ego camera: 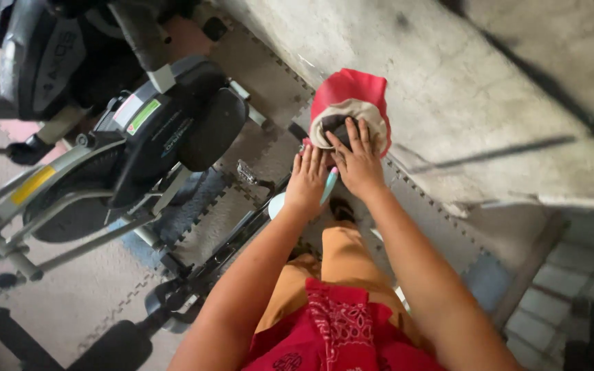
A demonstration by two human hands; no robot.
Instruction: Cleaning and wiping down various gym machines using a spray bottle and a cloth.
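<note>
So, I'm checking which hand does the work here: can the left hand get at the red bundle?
Probably yes. The left hand lies beside the right hand, whose fingers rest on the red bundle; nothing lies between.

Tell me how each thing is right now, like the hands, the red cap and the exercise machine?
Red cap: upside down on the floor, opening facing up.
Right hand: fingers spread, pressing into the cap's opening.
Left hand: flat, fingers together, beside the cap.
Light blue thing: partly hidden between the hands.
Exercise machine: standing on the mat, unused.
</note>
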